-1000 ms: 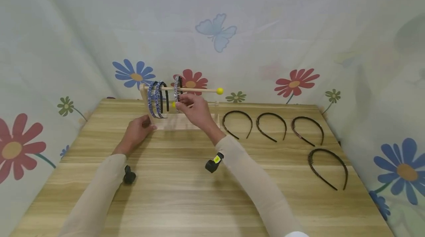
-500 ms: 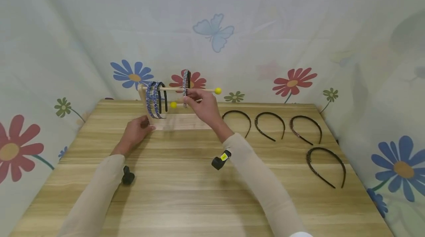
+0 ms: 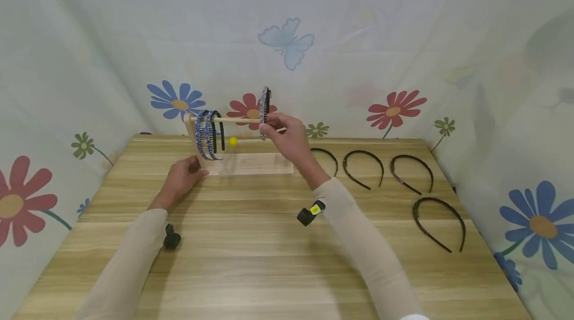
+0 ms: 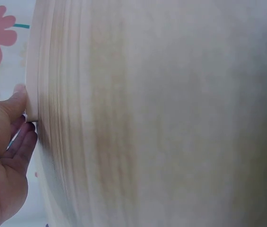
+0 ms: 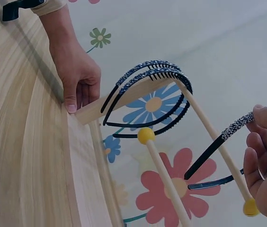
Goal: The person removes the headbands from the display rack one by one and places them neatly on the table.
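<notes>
My left hand (image 3: pixel 181 180) grips the left end of the wooden headband stand (image 3: pixel 248 164), thumb on top of its base. My right hand (image 3: pixel 291 139) pinches a silver glittery headband (image 3: pixel 263 105) between thumb and fingers. In the right wrist view this headband (image 5: pixel 237 126) straddles the upper rod (image 5: pixel 208 118) near its yellow end ball (image 5: pixel 250 207); the right hand hides that ball in the head view. Two blue glittery headbands (image 3: pixel 207 135) hang on the same rod close to the upright post (image 3: pixel 189 125).
A second rod with a yellow ball (image 3: pixel 233 141) runs behind and lower. On the table (image 3: pixel 251 260) at right lie several dark headbands (image 3: pixel 364 153), one nearer the front (image 3: pixel 441 203). A floral cloth (image 3: pixel 287 1) hangs behind the table.
My right hand has moved right along the upper rod toward its yellow end, carrying the silver headband, which also rises slightly. My left hand stays on the stand's base.
</notes>
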The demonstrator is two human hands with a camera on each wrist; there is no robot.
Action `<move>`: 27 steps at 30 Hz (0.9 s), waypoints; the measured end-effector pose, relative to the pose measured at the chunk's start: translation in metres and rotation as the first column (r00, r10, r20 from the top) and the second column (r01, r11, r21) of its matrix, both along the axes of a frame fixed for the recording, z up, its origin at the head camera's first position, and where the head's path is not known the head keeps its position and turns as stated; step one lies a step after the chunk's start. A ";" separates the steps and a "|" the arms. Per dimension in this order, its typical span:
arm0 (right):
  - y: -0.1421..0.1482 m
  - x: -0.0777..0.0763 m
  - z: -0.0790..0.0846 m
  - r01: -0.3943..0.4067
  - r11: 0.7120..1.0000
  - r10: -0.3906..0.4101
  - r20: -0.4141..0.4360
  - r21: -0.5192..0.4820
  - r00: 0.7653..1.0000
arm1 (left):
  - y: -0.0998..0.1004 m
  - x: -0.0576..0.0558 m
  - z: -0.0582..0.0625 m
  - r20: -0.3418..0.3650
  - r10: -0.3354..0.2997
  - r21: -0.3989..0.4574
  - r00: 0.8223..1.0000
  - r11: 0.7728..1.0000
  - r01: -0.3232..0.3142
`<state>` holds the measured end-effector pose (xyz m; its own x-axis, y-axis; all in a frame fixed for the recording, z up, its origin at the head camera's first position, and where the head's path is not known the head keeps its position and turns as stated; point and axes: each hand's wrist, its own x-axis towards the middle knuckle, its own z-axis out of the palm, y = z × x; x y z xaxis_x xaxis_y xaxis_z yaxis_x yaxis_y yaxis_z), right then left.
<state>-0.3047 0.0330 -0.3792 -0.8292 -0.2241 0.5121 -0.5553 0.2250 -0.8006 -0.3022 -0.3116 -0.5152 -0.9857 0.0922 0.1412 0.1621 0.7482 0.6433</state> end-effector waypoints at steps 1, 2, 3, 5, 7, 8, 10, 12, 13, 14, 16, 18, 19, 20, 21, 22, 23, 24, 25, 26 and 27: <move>0.002 0.000 0.001 0.005 1.000 -0.005 0.001 -0.002 1.000 | 0.000 0.000 0.000 0.000 -0.001 -0.001 1.000 1.000 0.001; 0.004 0.000 0.002 0.014 1.000 -0.014 0.003 -0.003 1.000 | 0.000 0.000 0.000 0.001 -0.001 -0.003 1.000 1.000 0.001; 0.006 0.001 0.003 0.019 1.000 -0.019 0.008 -0.006 1.000 | 0.000 0.000 0.000 0.002 -0.001 -0.004 1.000 1.000 0.001; 0.010 0.002 0.006 0.031 1.000 -0.031 0.014 -0.006 0.999 | 0.000 0.000 0.000 0.004 0.000 -0.008 1.000 1.000 0.000; 0.014 0.004 0.009 0.043 0.999 -0.043 0.020 -0.007 0.999 | 0.000 0.000 0.001 0.005 0.000 -0.008 1.000 1.000 0.000; 0.016 0.005 0.010 0.052 0.999 -0.052 0.020 -0.005 0.998 | 0.001 0.000 0.001 0.005 0.000 -0.009 1.000 1.000 0.000; 0.021 0.007 0.012 0.059 0.998 -0.059 0.021 -0.006 0.998 | 0.001 0.000 0.002 0.004 0.001 -0.010 1.000 1.000 -0.001; 0.025 0.007 0.013 0.060 0.998 -0.060 0.018 -0.013 0.998 | 0.001 0.000 0.002 0.004 0.000 -0.012 1.000 1.000 0.000; 0.027 0.006 0.012 0.060 0.998 -0.060 0.019 -0.016 0.998 | 0.001 0.000 0.001 0.003 0.001 -0.015 1.000 1.000 -0.001; 0.029 0.006 0.013 0.062 0.998 -0.062 0.017 -0.017 0.998 | 0.001 -0.001 0.001 0.003 0.001 -0.017 1.000 1.000 -0.001; 0.033 0.006 0.013 0.062 0.998 -0.061 0.018 -0.018 0.998 | 0.001 -0.001 0.001 0.004 0.000 -0.014 1.000 1.000 0.000; 0.037 0.006 0.012 0.071 0.997 -0.071 0.015 -0.012 0.997 | 0.001 -0.001 0.000 0.004 -0.001 -0.012 1.000 1.000 0.001; 0.039 0.006 0.012 0.077 0.997 -0.077 0.012 -0.006 0.997 | 0.001 -0.001 0.000 0.004 -0.002 -0.012 1.000 1.000 0.002; 0.041 0.006 0.012 0.082 0.997 -0.082 0.008 -0.003 0.997 | 0.001 -0.001 0.000 0.004 -0.002 -0.011 1.000 1.000 0.002; 0.043 0.007 0.012 0.084 0.996 -0.084 0.006 -0.003 0.996 | 0.001 -0.001 -0.001 0.005 -0.001 -0.011 1.000 1.000 0.002; 0.045 0.007 0.012 0.087 0.996 -0.087 0.004 -0.002 0.996 | 0.000 -0.001 -0.001 0.004 -0.001 -0.013 1.000 1.000 0.001; 0.046 0.007 0.012 0.088 0.996 -0.088 0.001 -0.003 0.996 | 0.000 -0.001 -0.001 0.003 -0.001 -0.016 1.000 1.000 0.001; 0.048 0.008 0.011 0.089 0.996 -0.089 -0.002 -0.003 0.996 | 0.000 -0.001 -0.001 0.002 0.000 -0.017 1.000 1.000 0.000; 0.049 0.008 0.011 0.089 0.996 -0.089 -0.005 -0.003 0.996 | 0.000 -0.001 0.000 0.001 -0.001 -0.019 1.000 1.000 0.001; 0.051 0.009 0.011 0.090 0.996 -0.090 -0.007 -0.003 0.996 | 0.000 -0.001 0.000 0.000 0.000 -0.019 1.000 1.000 0.000; 0.052 0.009 0.011 0.090 0.996 -0.090 -0.009 -0.005 0.996 | 0.000 -0.001 0.000 -0.001 0.000 -0.020 1.000 1.000 0.000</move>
